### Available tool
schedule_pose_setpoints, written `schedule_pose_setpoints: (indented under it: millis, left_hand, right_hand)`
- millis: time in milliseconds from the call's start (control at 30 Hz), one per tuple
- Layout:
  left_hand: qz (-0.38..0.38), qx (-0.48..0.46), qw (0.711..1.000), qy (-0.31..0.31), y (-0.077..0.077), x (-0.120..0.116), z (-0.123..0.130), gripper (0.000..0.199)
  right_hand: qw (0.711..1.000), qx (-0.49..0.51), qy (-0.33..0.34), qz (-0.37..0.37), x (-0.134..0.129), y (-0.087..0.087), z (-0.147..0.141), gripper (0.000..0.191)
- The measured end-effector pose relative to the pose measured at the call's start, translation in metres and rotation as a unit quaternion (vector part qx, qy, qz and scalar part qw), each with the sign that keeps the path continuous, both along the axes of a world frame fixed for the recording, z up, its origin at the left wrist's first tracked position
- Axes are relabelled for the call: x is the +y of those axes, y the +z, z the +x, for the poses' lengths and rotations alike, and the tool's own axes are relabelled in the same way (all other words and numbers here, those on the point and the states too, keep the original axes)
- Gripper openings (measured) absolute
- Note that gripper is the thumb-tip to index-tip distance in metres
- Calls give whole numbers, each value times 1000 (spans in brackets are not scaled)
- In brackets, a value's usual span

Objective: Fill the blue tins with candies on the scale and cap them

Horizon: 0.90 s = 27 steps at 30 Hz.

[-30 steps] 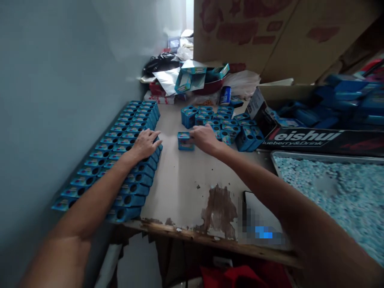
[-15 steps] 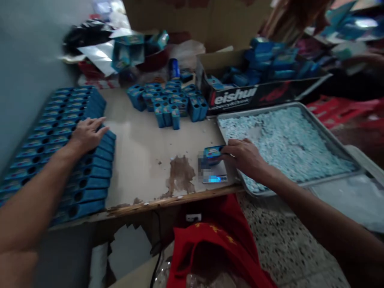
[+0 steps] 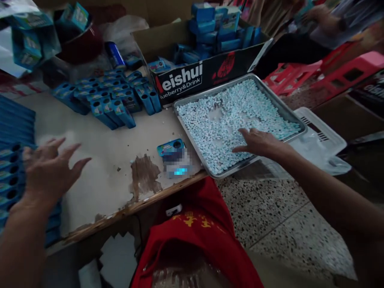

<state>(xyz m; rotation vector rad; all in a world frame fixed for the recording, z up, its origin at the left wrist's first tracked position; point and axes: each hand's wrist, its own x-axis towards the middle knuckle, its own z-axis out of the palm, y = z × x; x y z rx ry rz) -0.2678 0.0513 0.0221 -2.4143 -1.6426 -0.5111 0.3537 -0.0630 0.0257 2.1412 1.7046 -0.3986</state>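
Note:
My left hand [image 3: 49, 172] hovers with spread fingers at the right edge of the rows of blue boxes [image 3: 16, 124] on the left, holding nothing. Over the metal tray [image 3: 196, 154] my right hand [image 3: 259, 142] has its thumb and fingers apart, above many small pale-blue pieces [image 3: 231, 116]. One blue box [image 3: 171, 148] with a round hole in its top rests on a small scale [image 3: 181, 172] with a lit blue display, left of the tray. Neither hand touches this box.
Behind the table [image 3: 99, 160] stand more blue boxes [image 3: 114, 108] and a carton [image 3: 180, 84] holding others. Red stools [image 3: 339, 80] and another person's hand [image 3: 321, 16] appear at the upper right. A white plastic basket [image 3: 333, 140] adjoins the tray.
My right hand has let go of the box on the scale and moved right over the tray. My left hand has spread its fingers. The view has shifted to the right.

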Motion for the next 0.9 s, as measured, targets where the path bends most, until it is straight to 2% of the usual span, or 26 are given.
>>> schedule_pose_setpoints:
  millis: [100, 200, 300, 367, 467, 567, 633, 733, 800, 900]
  left_hand:
    - [-36, -25, 999, -2, -25, -7, 19, 47]
    - [-82, -60, 995, -9, -38, -16, 35, 50]
    - [-140, -78, 987, -16, -46, -21, 50, 61]
    - [-156, -83, 984, -22, -52, -24, 59, 59]
    - [-153, -88, 983, -42, -64, -26, 70, 44]
    - [-142, -111, 981, -68, -73, -31, 81, 34]
    - [-142, -134, 978, -77, -75, -34, 89, 31]
    - [-167, -163, 968, -90, -75, -40, 103, 30]
    - [-181, -175, 962, -106, -76, -43, 112, 30]
    - [-177, -192, 960, -106, -82, -42, 122, 28]
  right_hand:
    - [999, 38, 22, 19, -12, -22, -8, 84]
    - [992, 77, 46, 84, -7, -41, -31, 77]
    - [982, 128, 59, 125, 17, -54, -46, 57]
    - [972, 176, 67, 140, 35, -56, -46, 37]
    - [948, 285, 22, 140, 55, -48, -36, 15]
    - [894, 430, -73, 105, 58, -37, -25, 18]
    - [872, 474, -107, 64, 54, -34, -21, 22]
    - [893, 437, -105, 25, 46, -34, -23, 24]
    - [910, 405, -79, 37, 45, -28, -29, 24]
    - [914, 400, -22, 67, 50, -4, -49, 21]
